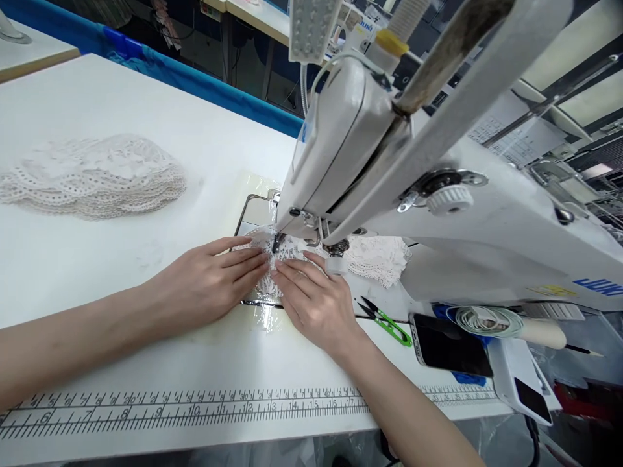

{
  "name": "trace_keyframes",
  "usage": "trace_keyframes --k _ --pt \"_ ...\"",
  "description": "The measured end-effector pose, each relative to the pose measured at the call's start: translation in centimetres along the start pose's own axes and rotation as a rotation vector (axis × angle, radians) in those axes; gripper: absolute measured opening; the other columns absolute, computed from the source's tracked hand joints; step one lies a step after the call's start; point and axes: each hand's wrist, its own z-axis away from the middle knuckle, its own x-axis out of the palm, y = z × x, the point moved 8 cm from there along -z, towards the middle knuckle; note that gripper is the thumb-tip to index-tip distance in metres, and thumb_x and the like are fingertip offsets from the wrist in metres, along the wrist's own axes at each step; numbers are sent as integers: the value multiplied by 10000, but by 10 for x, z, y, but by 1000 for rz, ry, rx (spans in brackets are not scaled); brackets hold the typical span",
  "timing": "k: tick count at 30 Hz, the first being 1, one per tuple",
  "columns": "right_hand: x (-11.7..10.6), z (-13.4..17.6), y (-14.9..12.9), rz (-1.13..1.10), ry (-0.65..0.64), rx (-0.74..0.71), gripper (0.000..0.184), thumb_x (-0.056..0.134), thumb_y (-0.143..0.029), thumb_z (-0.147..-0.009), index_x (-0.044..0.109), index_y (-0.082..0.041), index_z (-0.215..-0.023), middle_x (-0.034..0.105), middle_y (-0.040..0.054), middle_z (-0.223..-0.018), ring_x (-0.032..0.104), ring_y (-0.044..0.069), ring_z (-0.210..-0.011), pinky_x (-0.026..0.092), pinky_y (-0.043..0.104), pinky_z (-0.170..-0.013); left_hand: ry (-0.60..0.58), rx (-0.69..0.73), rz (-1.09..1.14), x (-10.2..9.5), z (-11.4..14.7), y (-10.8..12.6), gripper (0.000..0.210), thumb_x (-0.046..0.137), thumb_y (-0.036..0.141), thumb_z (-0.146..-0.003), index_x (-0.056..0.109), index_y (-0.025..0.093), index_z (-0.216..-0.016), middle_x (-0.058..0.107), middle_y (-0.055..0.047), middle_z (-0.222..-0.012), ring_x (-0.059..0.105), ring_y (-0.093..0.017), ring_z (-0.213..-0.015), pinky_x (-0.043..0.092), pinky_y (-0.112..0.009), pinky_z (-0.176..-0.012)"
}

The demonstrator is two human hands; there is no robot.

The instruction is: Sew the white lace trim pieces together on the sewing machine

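White eyelet lace lies under the presser foot of a white sewing machine. My left hand rests on the lace's left side, its fingers stretched out flat towards the needle area. On the near right side my right hand lies on the same lace, fingers extended and slightly spread. The fingertips of both hands nearly meet just in front of the presser foot. Part of the lace is hidden beneath the fingers and the machine head. More lace pieces lie right of the needle, under the machine arm.
A stack of white lace sits on the left of the table. Green thread snips, a black phone, a power bank and a coiled tape lie at right. A printed ruler runs along the front edge.
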Motion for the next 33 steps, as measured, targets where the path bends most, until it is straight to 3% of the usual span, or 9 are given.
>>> trace_keyframes --k 6,13,18,23,28,33 --pt "8 0 6 1 -80 41 247 592 -112 -1012 794 -179 -1136 789 66 -1237 774 197 -1060 604 393 -1013 14 -20 5 3 -6 -6 329 461 128 -1064 762 109 -1196 795 -98 -1219 748 -225 -1170 514 -420 -1177" --pt "3 1 2 12 -41 30 183 631 -149 -1018 803 -182 -1070 801 63 -1206 779 188 -1022 588 400 -1032 67 -45 11 -8 -7 3 333 483 244 -1094 780 97 -1128 823 -91 -1121 775 -212 -1064 489 -406 -1192" --pt "3 -2 6 33 -33 56 174 634 -133 -1013 799 -157 -1064 810 68 -1180 787 202 -995 615 376 -946 30 -76 18 -2 -9 -2 327 477 257 -1098 777 138 -1150 816 -63 -1158 770 -197 -1098 464 -398 -1212" --pt "4 -5 11 80 -55 88 193 626 -161 -1024 786 -128 -1128 825 84 -1121 785 215 -937 615 390 -957 -13 -110 15 5 -8 -8 327 475 275 -1098 766 166 -1201 791 -58 -1229 752 -207 -1162 479 -426 -1197" --pt "3 -6 10 98 -83 104 237 609 -133 -1017 789 -200 -1154 824 43 -1137 766 206 -947 595 406 -1004 21 -88 -51 0 -8 -7 331 482 285 -1101 786 162 -1140 811 -55 -1174 768 -197 -1110 521 -390 -1132" --pt "1 -6 9 78 -55 96 203 624 -138 -1012 783 -160 -1137 820 55 -1145 762 209 -965 594 396 -978 27 -123 -30 0 -10 -8 356 469 306 -1112 788 148 -1112 813 -53 -1165 769 -201 -1107 515 -395 -1127"
